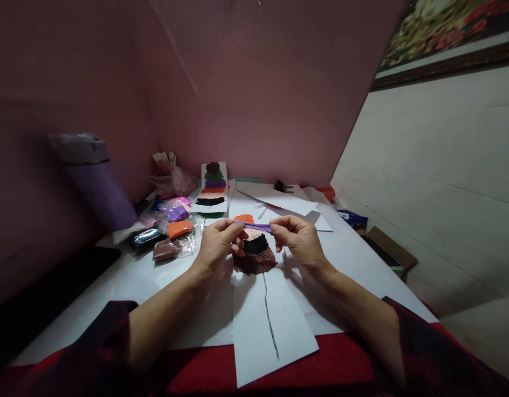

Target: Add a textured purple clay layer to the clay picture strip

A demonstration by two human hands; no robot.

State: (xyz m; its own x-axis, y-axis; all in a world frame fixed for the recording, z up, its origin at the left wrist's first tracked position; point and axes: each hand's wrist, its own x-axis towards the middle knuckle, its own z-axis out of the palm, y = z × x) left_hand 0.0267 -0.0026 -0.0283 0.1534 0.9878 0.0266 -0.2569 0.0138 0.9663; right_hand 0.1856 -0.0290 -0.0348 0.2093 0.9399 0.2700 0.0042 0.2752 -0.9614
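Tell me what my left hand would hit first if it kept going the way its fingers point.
Probably the right hand: the left hand points along the purple clay strip both pinch. Depth is unclear.

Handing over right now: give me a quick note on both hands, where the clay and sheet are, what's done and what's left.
Left hand and right hand pinch a purple clay strip between them, above the paper sheet.
Sheet lies on the white table, with a drawn black stem line.
Done: brown, black, pink and orange bands laid.
Left: purple strip not yet placed.
Finished sample card behind; clay packets to the left.
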